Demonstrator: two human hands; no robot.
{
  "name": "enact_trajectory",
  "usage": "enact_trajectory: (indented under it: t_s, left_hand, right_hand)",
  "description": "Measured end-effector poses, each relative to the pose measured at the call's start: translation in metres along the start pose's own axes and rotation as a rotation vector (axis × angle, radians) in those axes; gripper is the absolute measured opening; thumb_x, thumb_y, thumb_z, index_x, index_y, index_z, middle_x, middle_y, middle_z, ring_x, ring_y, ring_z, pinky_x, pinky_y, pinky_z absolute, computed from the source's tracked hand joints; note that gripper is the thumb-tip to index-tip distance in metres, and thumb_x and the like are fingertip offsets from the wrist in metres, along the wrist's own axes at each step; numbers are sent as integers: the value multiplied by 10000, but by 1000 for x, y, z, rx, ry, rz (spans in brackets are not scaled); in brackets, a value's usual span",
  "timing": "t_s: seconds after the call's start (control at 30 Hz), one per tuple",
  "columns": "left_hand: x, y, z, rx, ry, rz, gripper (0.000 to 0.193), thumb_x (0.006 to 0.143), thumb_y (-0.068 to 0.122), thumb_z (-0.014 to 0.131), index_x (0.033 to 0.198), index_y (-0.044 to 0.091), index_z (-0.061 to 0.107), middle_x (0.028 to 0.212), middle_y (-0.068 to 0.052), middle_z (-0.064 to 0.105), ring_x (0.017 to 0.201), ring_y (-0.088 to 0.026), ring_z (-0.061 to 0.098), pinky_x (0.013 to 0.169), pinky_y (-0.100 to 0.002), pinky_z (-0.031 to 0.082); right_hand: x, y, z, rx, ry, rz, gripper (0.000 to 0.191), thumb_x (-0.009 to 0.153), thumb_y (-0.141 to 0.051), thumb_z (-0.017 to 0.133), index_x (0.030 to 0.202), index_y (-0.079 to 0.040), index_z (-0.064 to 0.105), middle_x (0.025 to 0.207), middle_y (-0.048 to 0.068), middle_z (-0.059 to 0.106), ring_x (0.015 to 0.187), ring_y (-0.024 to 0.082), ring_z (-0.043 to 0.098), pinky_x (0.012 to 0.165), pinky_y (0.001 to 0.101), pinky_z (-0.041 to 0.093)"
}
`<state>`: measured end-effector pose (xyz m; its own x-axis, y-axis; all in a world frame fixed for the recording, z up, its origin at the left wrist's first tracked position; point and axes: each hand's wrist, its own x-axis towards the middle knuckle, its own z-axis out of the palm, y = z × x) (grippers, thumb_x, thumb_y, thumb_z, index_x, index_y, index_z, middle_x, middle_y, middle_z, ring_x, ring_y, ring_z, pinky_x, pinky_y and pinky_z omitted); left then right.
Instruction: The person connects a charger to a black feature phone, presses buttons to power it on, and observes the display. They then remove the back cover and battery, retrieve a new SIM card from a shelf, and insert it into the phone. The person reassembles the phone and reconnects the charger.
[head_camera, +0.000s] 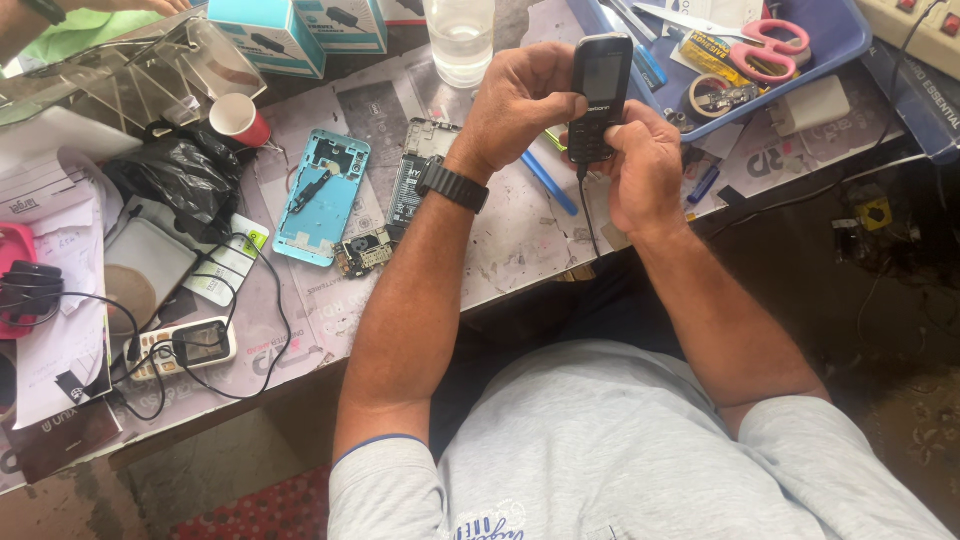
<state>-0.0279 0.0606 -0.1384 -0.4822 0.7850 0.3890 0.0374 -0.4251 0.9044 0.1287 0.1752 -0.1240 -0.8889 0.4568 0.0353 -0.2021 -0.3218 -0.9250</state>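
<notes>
Right now I am seeing two hands holding one small black phone (598, 95) near the top middle of the frame. My left hand (522, 100) is wrapping around the phone's left side, with the fingers curling behind it and the thumb lying on the front. A black watch (452, 185) is sitting on that wrist. My right hand (643, 165) is closing around the bottom of the phone, with the thumb pressing on the keys. One thin black cable (588, 215) is hanging down from the bottom of the phone.

Both arms are bending at the elbows and reaching up from the lower middle of the frame.

On the table I am counting one blue phone shell (322, 197) in the middle left, one red cup (240, 119) in the upper left, one glass of water (460, 38) at the top, one pair of pink scissors (768, 48) in the blue tray (838, 38) at the upper right, and one white phone (190, 345) at the lower left.
</notes>
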Motion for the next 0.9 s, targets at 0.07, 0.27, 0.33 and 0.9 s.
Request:
enact_trajectory:
  t_s: [0.07,0.27,0.33,0.9]
  left_hand:
    - [-1,0,0,16,3,5,293,861,-1,737,1153,-2,719,1064,-119,783,983,-177,766,973,-367,632]
    - [-1,-2,-1,74,20,22,311,847,18,741,1157,2,723,1059,-119,792,980,-181,780,973,-374,643]
    - [-1,-2,-1,60,15,15,316,847,18,737,1163,2,722,1057,-122,791,974,-184,778,969,-377,644]
    - [1,-5,-3,41,9,38,309,859,10,749,1167,7,723,1070,-135,788,997,-200,780,991,-402,648]
  right_hand:
    - [0,0,0,-18,6,0,301,928,-25,407,1093,70,639,1014,172,703,897,250,744,816,397,662]
    - [-1,1,-1,-25,-8,-9,302,932,-25,406,1094,69,642,1021,171,703,908,246,741,825,393,658]
    - [-1,1,-1,-27,-6,-9,301,930,-26,407,1094,67,642,1023,167,703,912,244,742,820,390,658]
    - [1,-3,2,-52,-16,-14,314,936,-37,403,1105,69,645,1021,167,706,906,236,741,811,379,654]
